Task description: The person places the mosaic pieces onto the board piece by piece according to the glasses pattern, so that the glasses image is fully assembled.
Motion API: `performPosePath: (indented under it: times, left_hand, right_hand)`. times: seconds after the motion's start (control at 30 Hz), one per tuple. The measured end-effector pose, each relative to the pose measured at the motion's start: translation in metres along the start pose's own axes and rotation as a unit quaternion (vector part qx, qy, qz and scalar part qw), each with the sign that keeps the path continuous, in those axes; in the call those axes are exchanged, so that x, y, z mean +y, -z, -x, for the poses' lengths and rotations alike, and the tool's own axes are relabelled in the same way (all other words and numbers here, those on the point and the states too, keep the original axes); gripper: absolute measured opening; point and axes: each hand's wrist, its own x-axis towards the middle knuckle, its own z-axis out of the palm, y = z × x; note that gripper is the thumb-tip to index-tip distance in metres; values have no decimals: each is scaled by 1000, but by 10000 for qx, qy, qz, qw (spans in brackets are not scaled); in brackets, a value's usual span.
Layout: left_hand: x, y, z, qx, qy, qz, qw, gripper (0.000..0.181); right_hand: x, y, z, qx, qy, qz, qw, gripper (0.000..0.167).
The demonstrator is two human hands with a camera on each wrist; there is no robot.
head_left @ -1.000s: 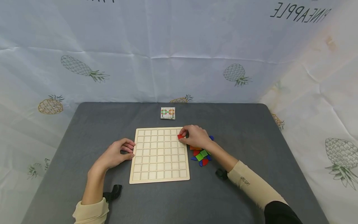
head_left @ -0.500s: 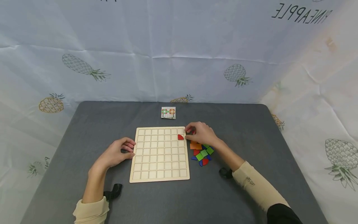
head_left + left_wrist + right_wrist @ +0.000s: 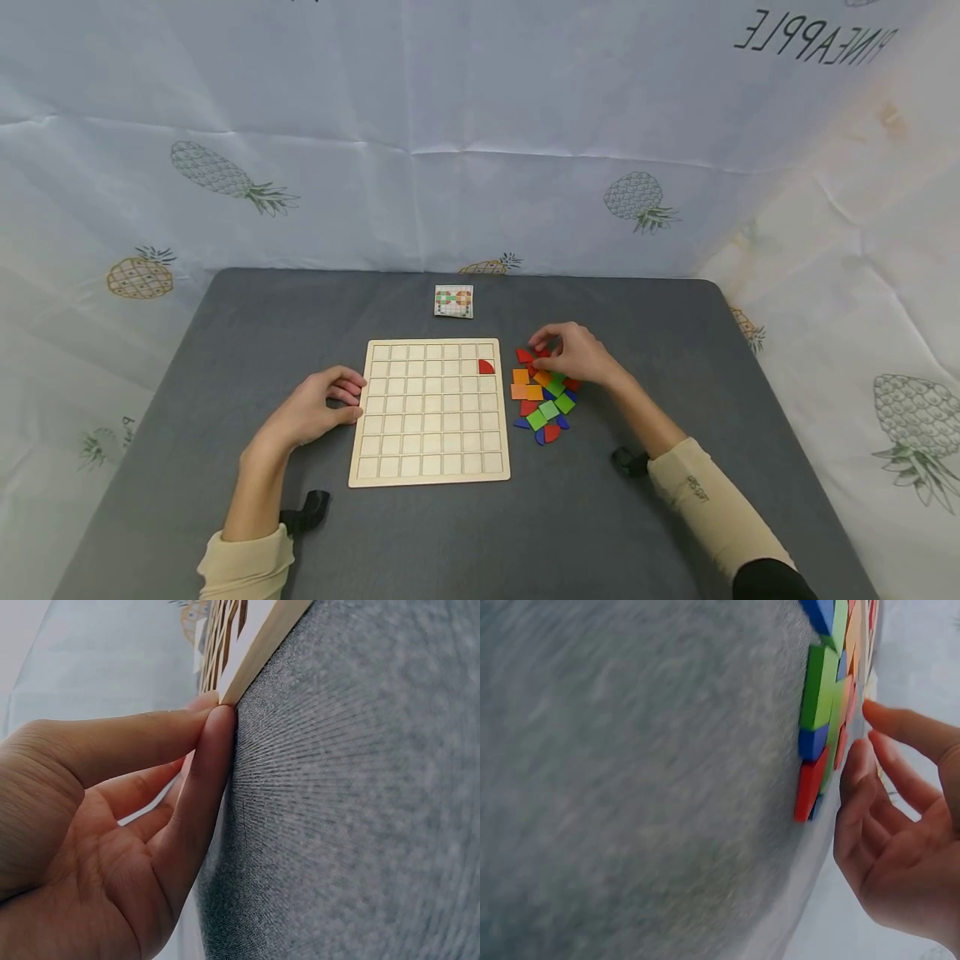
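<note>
A pale wooden grid board (image 3: 430, 408) lies on the table, with one red quarter-circle piece (image 3: 486, 367) in a cell near its far right corner. My left hand (image 3: 318, 407) touches the board's left edge with thumb and fingertips, and the left wrist view shows the tips close together at that edge. To the right of the board, my right hand (image 3: 579, 354) hovers over the far end of a heap of coloured pieces (image 3: 535, 392). Its thumb and fingers are bent and apart in the right wrist view. No piece shows between them; the hand partly hides the heap.
Behind the board lies a small printed pattern card (image 3: 453, 301). The heap holds several red, orange, green and blue pieces, some overlapping. A black device sits at each wrist. The grey table (image 3: 420, 542) meets a pineapple-print curtain (image 3: 420, 200) at its back edge.
The right hand has let go of the red quarter-circle piece on the board and moved right to the heap. The left hand stays at the board's left edge.
</note>
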Motion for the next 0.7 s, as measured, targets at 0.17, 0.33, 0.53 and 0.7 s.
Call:
performPosePath:
  times: [0.17,0.33,0.53,0.7]
  left_hand:
    - [0,-2,0,29,16,-4,10000,40]
    - [2,-3,0,56,50,-9,10000,40]
    - [2,-1,1,63,46,1,10000,41]
    - [1,-2,0,65,35,52,10000,40]
  right_hand:
    - [9,3,6,-334,-25,-13,9994,26]
    - [16,2,13,-462,-35,106,9989,29]
    - [18,2,17,-455,139,185,9987,30]
    - [18,2,18,-321,180,416,9985,27]
